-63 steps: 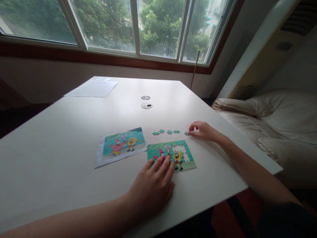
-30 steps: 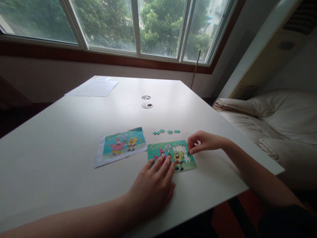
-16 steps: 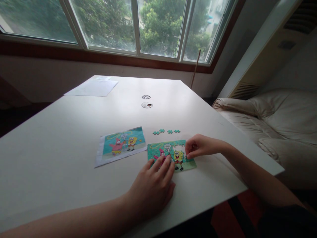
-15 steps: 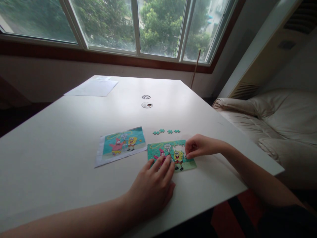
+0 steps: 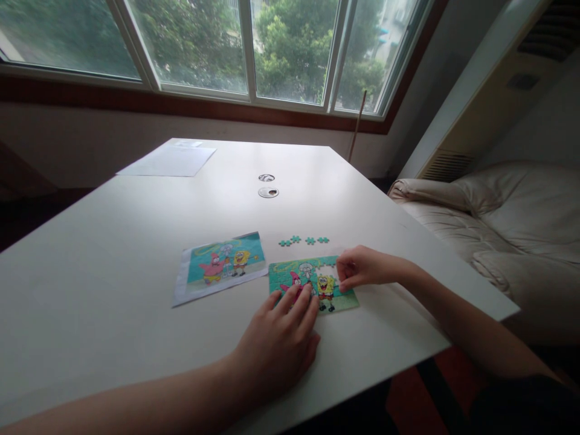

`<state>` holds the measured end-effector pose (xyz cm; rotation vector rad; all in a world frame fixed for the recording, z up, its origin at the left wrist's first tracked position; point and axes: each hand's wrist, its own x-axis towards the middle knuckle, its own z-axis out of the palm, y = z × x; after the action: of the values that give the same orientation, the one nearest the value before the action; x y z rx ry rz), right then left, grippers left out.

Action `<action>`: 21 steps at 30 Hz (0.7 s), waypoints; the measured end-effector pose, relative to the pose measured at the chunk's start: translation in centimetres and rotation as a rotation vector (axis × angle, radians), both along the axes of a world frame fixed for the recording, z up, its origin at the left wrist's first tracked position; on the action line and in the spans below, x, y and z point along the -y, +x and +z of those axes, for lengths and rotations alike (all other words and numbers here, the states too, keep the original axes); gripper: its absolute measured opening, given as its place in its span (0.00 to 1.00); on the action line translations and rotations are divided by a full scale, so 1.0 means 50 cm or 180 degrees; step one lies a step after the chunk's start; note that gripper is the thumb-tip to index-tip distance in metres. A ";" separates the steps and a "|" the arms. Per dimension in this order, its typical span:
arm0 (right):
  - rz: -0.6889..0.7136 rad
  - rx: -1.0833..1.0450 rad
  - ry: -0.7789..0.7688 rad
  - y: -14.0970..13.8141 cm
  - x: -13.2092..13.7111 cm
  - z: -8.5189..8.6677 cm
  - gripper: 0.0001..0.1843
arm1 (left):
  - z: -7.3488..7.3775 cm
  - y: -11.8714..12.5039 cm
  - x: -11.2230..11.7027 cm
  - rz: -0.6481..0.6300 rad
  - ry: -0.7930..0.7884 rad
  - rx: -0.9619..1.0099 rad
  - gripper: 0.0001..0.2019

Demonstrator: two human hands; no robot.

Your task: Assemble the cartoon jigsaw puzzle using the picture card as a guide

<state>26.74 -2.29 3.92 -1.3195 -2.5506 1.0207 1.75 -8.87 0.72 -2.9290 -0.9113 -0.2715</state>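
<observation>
A small cartoon jigsaw puzzle [image 5: 312, 284] lies on the white table [image 5: 136, 254], mostly assembled. My left hand [image 5: 278, 344] rests flat with its fingers stretched onto the puzzle's near left part. My right hand [image 5: 362, 269] is pinched over the puzzle's right side, pressing a green puzzle piece that the fingers mostly hide. Several loose green pieces [image 5: 303, 240] lie in a row just beyond the puzzle. A printed reference picture [image 5: 222, 266] of the same cartoon lies to the left of the puzzle.
A sheet of paper [image 5: 167, 162] lies at the table's far left. Two round cable ports [image 5: 268, 186] sit mid-table. A beige cushion [image 5: 498, 223] lies to the right below the table edge. A thin stick [image 5: 356, 127] leans by the window.
My right hand picked a piece from the right end of the loose row and brought it down to the puzzle's right side, then shifted slightly left. My left hand stayed still.
</observation>
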 end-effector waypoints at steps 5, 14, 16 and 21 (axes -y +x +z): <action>0.0167 -0.0097 0.0001 0.006 -0.008 0.003 0.16 | -0.003 -0.001 -0.001 0.0002 -0.0028 -0.0009 0.22; -0.0716 -0.0423 0.1358 0.037 -0.068 -0.040 0.10 | 0.000 -0.001 -0.001 0.0012 -0.0079 -0.0023 0.22; -0.0723 -0.0451 0.1455 0.041 -0.079 -0.054 0.14 | 0.003 0.001 -0.001 0.0011 -0.0095 -0.0027 0.22; -0.0578 -0.0429 0.1495 0.040 -0.092 -0.070 0.14 | 0.005 0.001 -0.001 0.0000 -0.0092 -0.0009 0.22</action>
<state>28.72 2.29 0.43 -1.2638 -2.3190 0.4227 1.82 -8.81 0.95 -2.9549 -0.9224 -0.2564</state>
